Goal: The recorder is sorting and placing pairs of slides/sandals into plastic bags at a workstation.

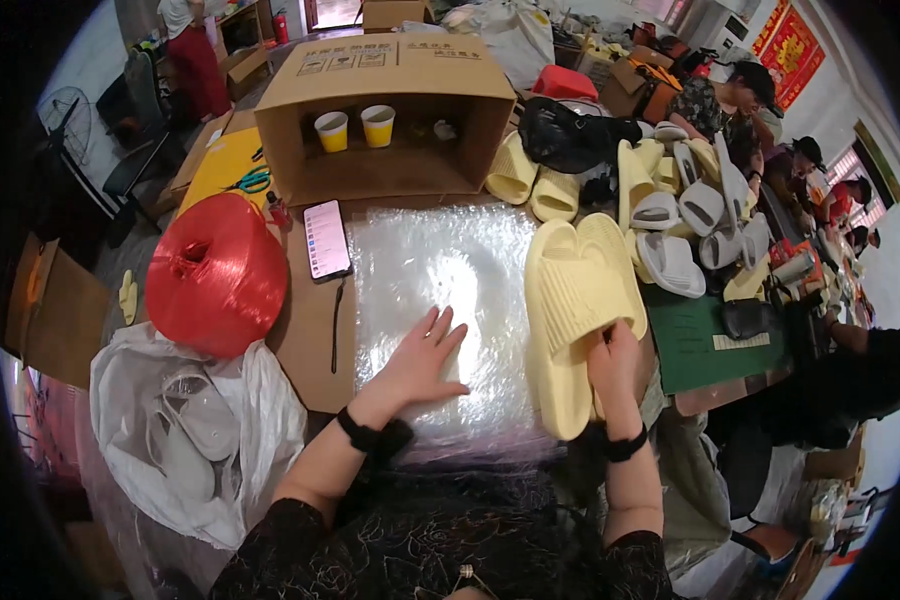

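My left hand [422, 362] rests with spread fingers on a stack of clear plastic bags [410, 255], which shines under the light. At the right edge of that stack is a pair of pale yellow slippers [578, 285], one overlapping the other. My right hand [615, 362] grips the pair at a foot opening, its fingertips partly hidden inside. Just left of the bags lies a phone [327, 240] with its screen lit and a dark strap trailing toward me.
An open cardboard box [390, 75] holding two paper cups stands behind the bags. At left are a red twine roll [215, 275], teal-handled scissors [253, 180] and a white sack [260, 395] with pale shoes. Grey and yellow slippers [670, 210] pile up at right; co-workers [720, 105] sit beyond.
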Tool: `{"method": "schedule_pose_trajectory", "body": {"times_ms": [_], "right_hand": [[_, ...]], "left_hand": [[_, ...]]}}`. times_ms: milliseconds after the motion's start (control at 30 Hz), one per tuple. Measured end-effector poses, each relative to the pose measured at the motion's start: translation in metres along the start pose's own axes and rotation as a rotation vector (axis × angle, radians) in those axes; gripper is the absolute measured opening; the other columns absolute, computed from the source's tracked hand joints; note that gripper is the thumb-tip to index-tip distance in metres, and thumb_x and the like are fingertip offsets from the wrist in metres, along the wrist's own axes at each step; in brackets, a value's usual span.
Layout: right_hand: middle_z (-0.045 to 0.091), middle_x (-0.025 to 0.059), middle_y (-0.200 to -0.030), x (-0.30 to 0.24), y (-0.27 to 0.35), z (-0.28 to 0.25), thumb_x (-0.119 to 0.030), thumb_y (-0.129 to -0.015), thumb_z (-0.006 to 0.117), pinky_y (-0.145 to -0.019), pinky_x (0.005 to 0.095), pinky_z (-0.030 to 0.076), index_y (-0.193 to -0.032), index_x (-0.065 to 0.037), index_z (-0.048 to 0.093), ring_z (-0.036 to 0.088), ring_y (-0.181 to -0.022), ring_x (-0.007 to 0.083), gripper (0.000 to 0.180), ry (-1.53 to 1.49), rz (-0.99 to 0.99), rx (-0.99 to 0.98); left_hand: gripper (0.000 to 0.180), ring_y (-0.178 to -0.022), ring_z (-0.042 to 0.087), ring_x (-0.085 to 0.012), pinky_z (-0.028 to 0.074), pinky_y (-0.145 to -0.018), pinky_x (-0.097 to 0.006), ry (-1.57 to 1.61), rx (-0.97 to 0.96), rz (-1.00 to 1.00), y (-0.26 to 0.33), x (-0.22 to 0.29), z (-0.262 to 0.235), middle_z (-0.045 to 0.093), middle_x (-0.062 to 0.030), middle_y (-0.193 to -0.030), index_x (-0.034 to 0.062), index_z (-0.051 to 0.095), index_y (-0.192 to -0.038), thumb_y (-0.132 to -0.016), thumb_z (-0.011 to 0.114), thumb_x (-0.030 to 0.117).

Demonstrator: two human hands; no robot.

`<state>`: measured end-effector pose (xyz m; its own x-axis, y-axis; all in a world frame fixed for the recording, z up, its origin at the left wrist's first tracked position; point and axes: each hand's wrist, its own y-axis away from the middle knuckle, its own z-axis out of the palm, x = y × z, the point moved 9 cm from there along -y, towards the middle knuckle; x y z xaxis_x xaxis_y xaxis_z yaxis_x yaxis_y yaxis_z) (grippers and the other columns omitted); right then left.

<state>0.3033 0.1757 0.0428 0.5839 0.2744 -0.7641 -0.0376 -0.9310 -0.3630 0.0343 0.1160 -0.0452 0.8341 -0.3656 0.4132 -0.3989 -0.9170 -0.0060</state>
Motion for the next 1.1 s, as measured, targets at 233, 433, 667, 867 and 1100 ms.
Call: {"method": "schedule_pose_trajectory", "body": {"times_ms": [233, 433, 667, 867, 1100], "right_hand": [[0.063, 0.0248, -0.084, -0.008, 0.044, 0.050, -0.014, -0.089, 0.065, -0.069, 0.0473, 0.050, -0.093, 0.003, 0.057, 0.063, -0.080, 0.0435, 0.020, 0.194, -0.010, -0.233], [0.058, 0.0197, -0.080, -0.013, 0.055, 0.083, -0.024, -0.088, 0.069, -0.066, 0.0482, 0.049, -0.082, -0.001, 0.059, 0.061, -0.075, 0.0403, 0.026, 0.387, -0.242, -0.264], [0.056, 0.0178, -0.077, 0.030, 0.046, 0.031, -0.015, -0.091, 0.067, -0.063, 0.0412, 0.044, -0.083, 0.003, 0.057, 0.057, -0.072, 0.0335, 0.022, 0.152, -0.033, 0.001], [0.060, 0.0114, -0.080, 0.028, 0.054, -0.036, -0.015, -0.098, 0.063, -0.067, 0.0344, 0.043, -0.096, 0.006, 0.061, 0.054, -0.074, 0.0204, 0.021, -0.011, 0.118, 0.156], [0.064, 0.0134, -0.087, 0.044, 0.098, -0.080, -0.011, -0.094, 0.063, -0.072, 0.0383, 0.045, -0.100, 0.005, 0.065, 0.060, -0.080, 0.0292, 0.017, 0.065, 0.054, 0.191]], "left_hand": [[0.090, -0.145, 0.029, -0.0439, 0.030, -0.119, -0.049, -0.048, 0.264, 0.089, -0.014, 0.017, -0.019, 0.034, -0.0250, -0.155, -0.0011, 0.040, -0.148, -0.082, 0.074, 0.050], [0.098, -0.144, 0.029, -0.0475, 0.028, -0.119, -0.051, 0.017, 0.121, 0.100, 0.028, 0.015, -0.004, 0.034, -0.0299, -0.154, -0.0015, 0.040, -0.148, -0.080, 0.070, 0.062], [0.083, -0.147, 0.021, -0.0513, 0.021, -0.121, -0.055, 0.003, 0.055, 0.144, 0.027, 0.019, 0.005, 0.024, -0.0335, -0.158, 0.0249, 0.047, -0.150, -0.083, 0.061, 0.071], [0.064, -0.149, 0.019, -0.0454, 0.020, -0.121, -0.056, -0.148, 0.148, 0.108, 0.006, 0.024, -0.024, 0.028, -0.0235, -0.160, 0.0202, 0.055, -0.144, -0.089, 0.064, 0.054], [0.061, -0.130, 0.052, -0.0326, 0.040, -0.109, -0.045, 0.062, 0.187, 0.127, 0.006, 0.031, -0.014, 0.058, -0.0135, -0.138, 0.0142, 0.063, -0.131, -0.081, 0.076, 0.046]]}}
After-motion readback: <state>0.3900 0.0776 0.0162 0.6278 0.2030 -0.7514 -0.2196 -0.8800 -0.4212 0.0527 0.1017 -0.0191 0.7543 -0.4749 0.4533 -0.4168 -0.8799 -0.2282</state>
